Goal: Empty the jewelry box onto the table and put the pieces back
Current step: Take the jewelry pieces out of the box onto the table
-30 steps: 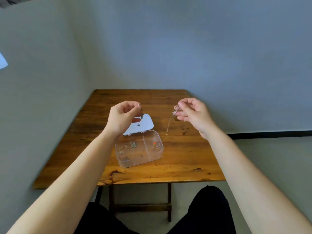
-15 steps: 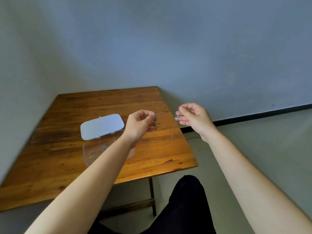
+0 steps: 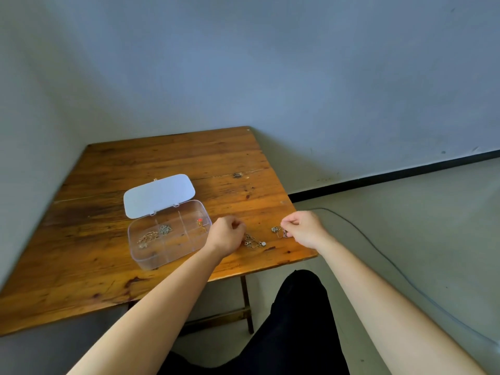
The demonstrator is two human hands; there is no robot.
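Now the emptying is only partly done, by the look of it. The clear plastic box sits open on the wooden table, its lid folded back flat behind it. Both hands are down at table level, just to the right of the box. The left hand is curled with the fingers drawn together, right at one end of a thin chain that lies in a loose heap on the wood. Whether it still pinches that chain or has just let go, I cannot tell. The right hand is closed in a pinch on the other end, a small cluster of charms showing at its fingertips near the table's right edge.

So one piece looks to be landing on the table. Inside the box there is plenty left: a gold chain and a small silver piece in the left compartment, and a gold piece with a red bit in the back right one. The front sections look bare, though the clear plastic makes that hard to judge.

My read: at least three pieces must come out before any putting back begins.
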